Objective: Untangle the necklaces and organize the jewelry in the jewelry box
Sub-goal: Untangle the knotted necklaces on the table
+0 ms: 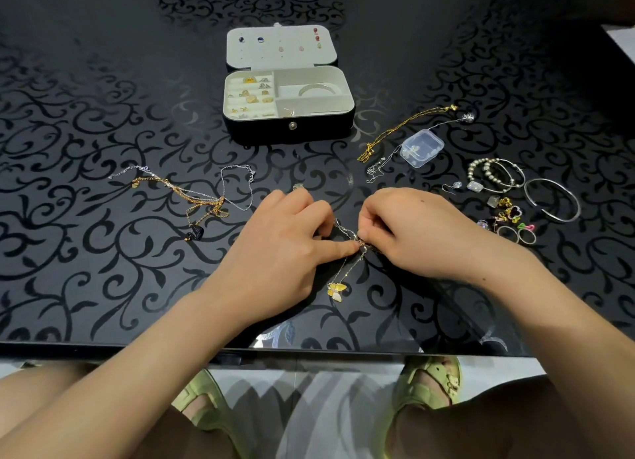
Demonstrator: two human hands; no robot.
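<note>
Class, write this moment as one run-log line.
step: untangling | left hand: pinches chain | right hand: pinches chain | pendant: below hands | box: open

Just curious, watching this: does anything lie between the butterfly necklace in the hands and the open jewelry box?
Hardly anything. The left hand and right hand pinch the butterfly necklace. Ahead is bare table up to the jewelry box, except one small pale trinket beyond the left fingers.

Glossy black glass table (103,269) with a matt scroll pattern. Box (288,132) dark and smooth outside, pale soft lining. Shiny metal chains (202,197), polished bangle (553,201), clear plastic case (422,148).
</note>
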